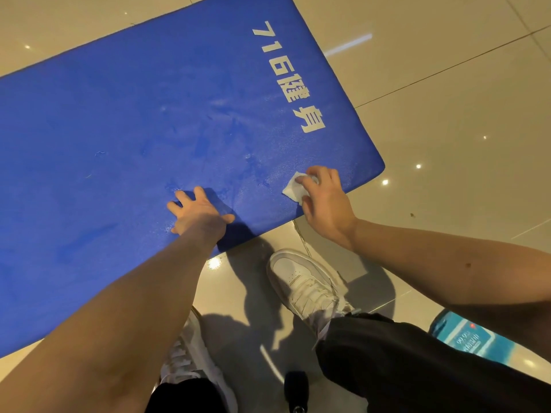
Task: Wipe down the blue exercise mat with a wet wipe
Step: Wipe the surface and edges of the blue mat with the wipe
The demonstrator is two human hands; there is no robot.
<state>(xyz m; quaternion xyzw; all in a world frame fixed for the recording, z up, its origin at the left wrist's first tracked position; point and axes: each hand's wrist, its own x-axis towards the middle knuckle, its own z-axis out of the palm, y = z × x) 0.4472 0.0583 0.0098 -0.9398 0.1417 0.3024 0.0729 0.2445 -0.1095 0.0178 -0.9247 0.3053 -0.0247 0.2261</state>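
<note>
A blue exercise mat (125, 120) with white lettering lies on the tiled floor and fills the upper left of the view. My left hand (198, 214) presses flat on the mat near its front edge, fingers spread. Near the mat's right front corner, my right hand (323, 201) holds a crumpled white wet wipe (293, 189) against the mat surface, fingers curled over it. Damp streaks show on the mat between the hands and the lettering.
Glossy beige floor tiles (447, 114) surround the mat. My white shoes (304, 281) and black trousers (402, 362) are just below the mat's front edge. A teal packet (468, 338) lies on the floor at lower right. A small dark object (296, 389) sits between my legs.
</note>
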